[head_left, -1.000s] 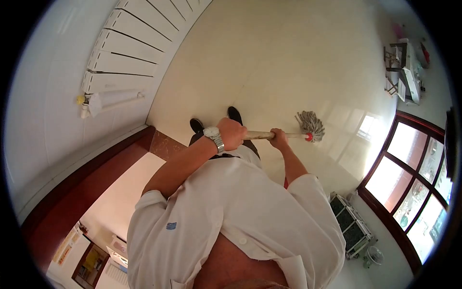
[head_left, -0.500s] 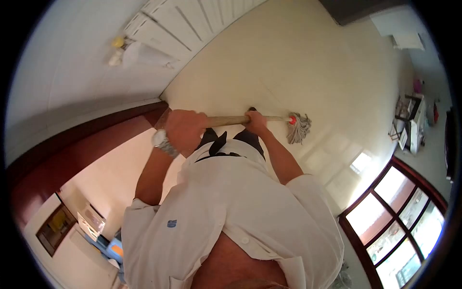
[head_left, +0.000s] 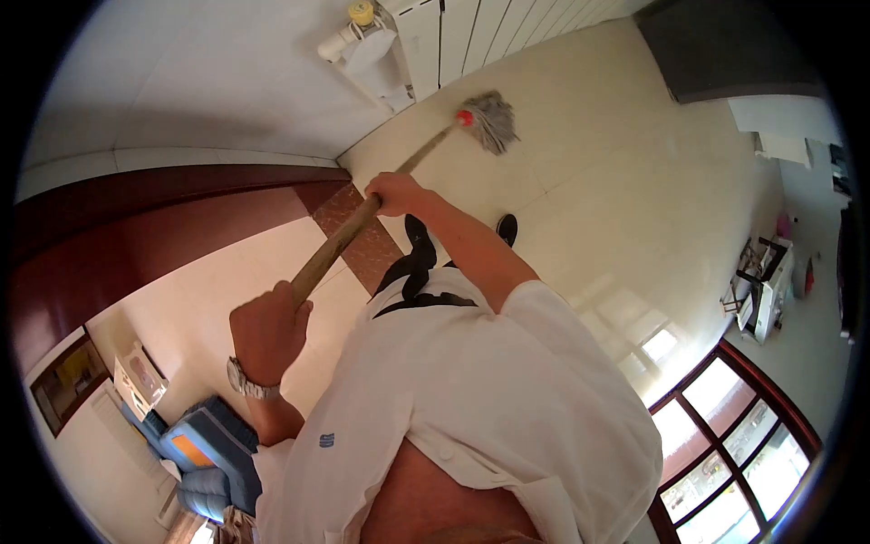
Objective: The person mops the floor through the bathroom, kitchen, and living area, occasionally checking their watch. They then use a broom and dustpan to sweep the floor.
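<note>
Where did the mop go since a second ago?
The mop head swung from the open floor over to the radiator by the wall. The left hand pulled back low and the right hand reached forward. Both hands kept their grip on the handle.

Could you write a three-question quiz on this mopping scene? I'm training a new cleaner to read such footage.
1. True or false: both hands grip the mop handle.
2. Which hand is nearer the mop head? A) left hand B) right hand
3. Fill in: the mop head lies on the floor close to the white ____ on the wall.

Key:
1. True; each hand is closed around the wooden handle.
2. B; the left hand, which wears a wristwatch, holds the upper end.
3. Radiator.
</note>
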`<state>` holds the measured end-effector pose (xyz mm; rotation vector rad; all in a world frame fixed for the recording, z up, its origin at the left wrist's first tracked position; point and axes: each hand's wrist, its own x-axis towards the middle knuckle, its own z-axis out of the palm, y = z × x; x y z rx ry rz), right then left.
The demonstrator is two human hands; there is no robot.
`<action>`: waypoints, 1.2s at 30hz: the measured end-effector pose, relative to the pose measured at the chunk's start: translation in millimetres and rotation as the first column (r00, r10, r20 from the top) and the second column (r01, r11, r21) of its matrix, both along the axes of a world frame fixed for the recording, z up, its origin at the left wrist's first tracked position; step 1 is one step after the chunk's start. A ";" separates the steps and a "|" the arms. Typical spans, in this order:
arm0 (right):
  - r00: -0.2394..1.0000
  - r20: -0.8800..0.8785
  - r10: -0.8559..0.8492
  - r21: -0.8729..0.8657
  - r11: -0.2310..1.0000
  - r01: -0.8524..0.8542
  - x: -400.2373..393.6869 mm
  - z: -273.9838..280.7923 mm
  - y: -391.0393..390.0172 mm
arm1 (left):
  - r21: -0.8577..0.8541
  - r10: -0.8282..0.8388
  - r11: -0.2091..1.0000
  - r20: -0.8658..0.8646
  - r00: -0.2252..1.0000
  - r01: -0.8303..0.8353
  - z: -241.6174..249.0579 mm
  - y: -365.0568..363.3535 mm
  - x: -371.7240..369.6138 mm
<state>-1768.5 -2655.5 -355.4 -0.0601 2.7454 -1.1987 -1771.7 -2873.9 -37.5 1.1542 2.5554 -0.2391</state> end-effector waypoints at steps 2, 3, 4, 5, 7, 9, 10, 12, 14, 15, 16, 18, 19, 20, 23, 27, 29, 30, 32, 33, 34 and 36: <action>0.999 0.026 0.024 -0.002 1.000 -0.024 -14.5 -5.1 -14.2 | -0.065 0.071 0.995 0.010 0.997 -0.070 4.0 -5.0 3.6; 0.997 -0.074 0.026 -0.036 0.999 -0.029 -17.1 -11.6 -21.3 | -0.073 0.070 0.995 0.016 0.997 -0.069 4.4 -9.1 4.7; 0.984 -0.174 0.024 -0.068 0.997 -0.036 -19.4 -15.8 -25.5 | -0.070 0.063 0.996 0.018 0.998 -0.062 4.3 -11.8 5.4; 0.976 -0.218 -0.025 -0.128 0.992 -0.003 -18.5 -19.9 -31.9 | -0.084 0.055 0.995 0.026 0.998 -0.052 5.8 -13.6 6.2; 0.977 -0.211 -0.026 -0.135 0.991 -0.002 -16.5 -12.9 -38.7 | -0.066 0.053 0.997 0.045 0.998 -0.050 12.8 -18.7 5.9; 0.979 -0.203 -0.037 -0.144 0.990 0.008 -12.2 -4.7 -46.1 | -0.065 0.015 0.998 0.025 1.000 -0.013 16.2 -27.5 -2.4; 0.987 -0.150 -0.056 -0.116 0.992 0.039 -8.5 -1.9 -48.6 | -0.067 -0.009 0.998 0.004 1.000 0.009 17.3 -28.6 -7.9; 0.989 -0.092 -0.115 -0.088 0.990 0.107 2.5 3.9 -44.1 | 0.050 0.022 0.998 0.085 0.996 -0.026 16.9 -25.3 -19.4; 0.986 0.129 -0.109 -0.019 0.994 0.112 17.7 17.5 -31.3 | 0.003 0.045 0.999 0.182 0.982 -0.047 15.2 -11.6 -32.0; 0.961 0.247 -0.122 -0.036 0.990 0.135 26.9 30.8 -19.4 | 0.003 0.039 0.999 0.217 0.975 -0.041 15.1 0.6 -34.4; 0.956 0.251 -0.152 -0.038 0.985 0.167 37.7 30.0 -9.9 | -0.001 0.009 1.000 0.221 0.975 -0.010 12.3 13.1 -36.3; 0.937 0.293 -0.188 -0.007 0.980 0.199 65.3 27.6 8.6 | 0.005 -0.039 0.999 0.328 0.944 0.039 7.0 37.7 -35.7; 0.930 0.297 -0.214 -0.010 0.974 0.227 80.3 24.1 15.2 | 0.103 -0.138 0.989 0.349 0.927 0.108 0.0 46.9 -35.8; 0.911 0.327 -0.251 0.014 0.965 0.261 97.0 17.2 21.2 | 0.102 -0.164 0.985 0.351 0.922 0.137 -5.0 60.7 -32.6; 0.848 0.375 -0.374 0.072 0.924 0.376 159.6 -10.1 38.0 | 0.139 -0.323 0.946 0.443 0.836 0.292 -28.3 107.6 -15.1; 0.657 0.479 -0.582 0.094 0.778 0.621 276.7 -12.0 61.0 | 0.271 -0.639 0.763 0.456 0.619 0.588 -77.6 175.2 43.7; 0.574 0.399 -0.715 0.109 0.658 0.745 346.5 -29.4 62.9 | 0.297 -0.756 0.625 0.461 0.464 0.722 -92.8 210.7 92.0; 0.515 0.416 -0.749 0.128 0.609 0.783 378.7 -27.2 66.1 | 0.272 -0.764 0.585 0.501 0.407 0.764 -97.7 227.2 118.2; 0.477 0.323 -0.818 0.156 0.543 0.825 447.0 -59.6 64.0 | 0.349 -0.864 0.437 0.421 0.278 0.829 -142.2 243.6 162.7; 0.439 0.334 -0.834 0.178 0.513 0.840 477.1 -61.9 62.5 | 0.331 -0.852 0.462 0.422 0.309 0.823 -141.4 252.6 193.1; 0.403 0.346 -0.847 0.197 0.486 0.852 502.6 -62.6 59.6 | 0.311 -0.838 0.490 0.423 0.343 0.814 -140.0 259.2 222.7; 0.308 0.260 -0.915 0.179 0.359 0.916 548.5 -84.5 45.7 | 0.184 -0.817 0.441 0.487 0.308 0.878 -153.7 269.6 262.5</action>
